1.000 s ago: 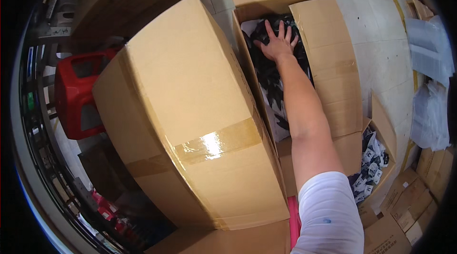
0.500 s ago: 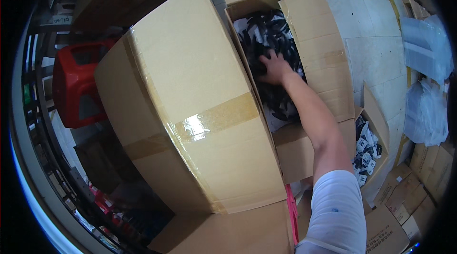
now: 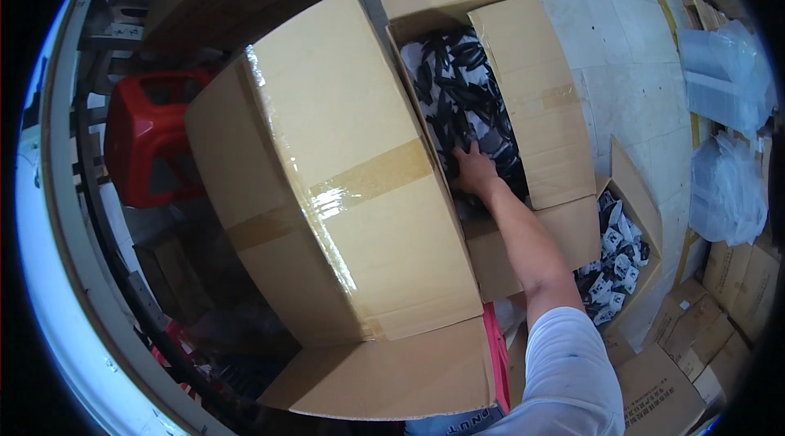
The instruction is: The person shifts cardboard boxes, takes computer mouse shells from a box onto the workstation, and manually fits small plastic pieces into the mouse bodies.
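My right hand point(image 3: 476, 170) reaches down into an open cardboard box point(image 3: 536, 101) with its flaps folded out. It lies low on a heap of black curved plastic-looking pieces point(image 3: 462, 93), near the box's close end. Its visible fingers are stretched out and apart, touching the pieces; the other fingertips are hidden among them. No piece shows gripped in it. Pale sheets or bags show between the black pieces, whose exact kind I cannot make out. My left hand is out of view.
A big taped carton point(image 3: 368, 109) stands directly left of the open box. Farther left is a red plastic stool point(image 3: 147, 142) beside shelving. On the right are a smaller box of black-and-white packets point(image 3: 613, 264), clear plastic bags point(image 3: 728, 191) and stacked cartons point(image 3: 695, 330).
My right hand has moved toward me within the box, and more of the black pieces at the far end are exposed. The view has shifted slightly.
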The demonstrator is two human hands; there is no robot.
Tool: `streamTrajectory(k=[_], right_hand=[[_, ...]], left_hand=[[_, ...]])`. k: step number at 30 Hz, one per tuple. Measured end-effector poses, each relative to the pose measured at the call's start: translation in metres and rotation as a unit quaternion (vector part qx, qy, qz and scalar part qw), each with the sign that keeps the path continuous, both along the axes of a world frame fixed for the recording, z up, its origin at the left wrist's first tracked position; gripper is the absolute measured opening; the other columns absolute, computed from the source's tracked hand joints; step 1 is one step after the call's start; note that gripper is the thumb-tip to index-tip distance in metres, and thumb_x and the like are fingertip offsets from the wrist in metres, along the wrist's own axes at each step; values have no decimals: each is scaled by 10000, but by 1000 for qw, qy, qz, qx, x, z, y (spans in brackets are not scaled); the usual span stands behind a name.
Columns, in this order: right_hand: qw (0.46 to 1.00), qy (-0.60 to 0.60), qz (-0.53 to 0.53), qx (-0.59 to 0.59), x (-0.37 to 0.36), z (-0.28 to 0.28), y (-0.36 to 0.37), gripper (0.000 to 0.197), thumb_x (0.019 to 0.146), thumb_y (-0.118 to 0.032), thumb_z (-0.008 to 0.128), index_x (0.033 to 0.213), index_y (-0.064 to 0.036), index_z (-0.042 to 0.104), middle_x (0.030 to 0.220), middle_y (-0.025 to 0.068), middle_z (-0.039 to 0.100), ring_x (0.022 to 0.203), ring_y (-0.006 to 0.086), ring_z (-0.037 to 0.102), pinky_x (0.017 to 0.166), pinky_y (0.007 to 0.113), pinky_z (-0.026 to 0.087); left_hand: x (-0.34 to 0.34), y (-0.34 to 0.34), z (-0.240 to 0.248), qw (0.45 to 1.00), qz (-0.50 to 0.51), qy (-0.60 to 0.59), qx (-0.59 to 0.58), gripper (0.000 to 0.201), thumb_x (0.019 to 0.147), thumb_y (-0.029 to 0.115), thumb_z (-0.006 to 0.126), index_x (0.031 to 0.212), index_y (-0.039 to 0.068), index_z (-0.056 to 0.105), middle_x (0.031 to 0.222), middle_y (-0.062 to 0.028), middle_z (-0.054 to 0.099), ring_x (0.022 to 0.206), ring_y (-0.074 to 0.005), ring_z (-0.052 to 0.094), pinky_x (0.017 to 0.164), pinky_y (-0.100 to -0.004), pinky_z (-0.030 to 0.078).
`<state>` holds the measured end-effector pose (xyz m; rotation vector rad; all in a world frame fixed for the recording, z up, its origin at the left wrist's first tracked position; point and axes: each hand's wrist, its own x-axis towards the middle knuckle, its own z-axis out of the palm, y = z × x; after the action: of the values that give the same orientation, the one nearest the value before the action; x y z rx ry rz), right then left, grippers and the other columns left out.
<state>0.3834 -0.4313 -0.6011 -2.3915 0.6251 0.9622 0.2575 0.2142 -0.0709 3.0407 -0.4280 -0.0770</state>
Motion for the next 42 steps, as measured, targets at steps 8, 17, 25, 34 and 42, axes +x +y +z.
streamTrajectory(k=[8,17,25,34,42], right_hand=[[974,-186,-131,11,-48,5,32,618,818,-287,863,1363,-148,608,1580,262,412,1268,484,623,1027,584,542],[998,-48,-35,8,-67,10,9,788,889,-574,762,1532,-204,496,1551,259,508,1285,506,616,1154,520,483],[984,-62,-86,144,-61,23,-1,807,869,-499,813,1540,-148,533,1389,280,664,1349,430,603,1139,481,492],[883,-154,-313,314,-44,87,28,739,918,-296,833,1505,19,513,1400,185,663,1268,300,635,1085,410,506],[784,-239,-401,410,-77,160,-47,446,992,-451,760,1242,-104,634,1009,16,686,831,114,647,707,253,527]], left_hand=[[-26,2,31,1000,14,-26,-6,755,1082,471,400,1566,-106,354,1586,-349,367,1423,-510,422,1160,-638,356],[41,-93,28,994,-61,-83,26,654,1110,486,371,1578,33,436,1638,-228,420,1476,-470,426,1224,-666,324],[-16,-29,38,995,64,-68,-37,647,1057,401,491,1509,-62,506,1617,-309,434,1517,-497,380,1263,-593,229],[-42,-38,64,992,91,-84,16,629,996,393,568,1459,-32,575,1575,-299,490,1482,-483,439,1242,-576,287],[-29,-34,41,988,77,-128,-29,633,936,343,695,1514,110,582,1621,-229,445,1521,-453,380,1249,-591,279]])
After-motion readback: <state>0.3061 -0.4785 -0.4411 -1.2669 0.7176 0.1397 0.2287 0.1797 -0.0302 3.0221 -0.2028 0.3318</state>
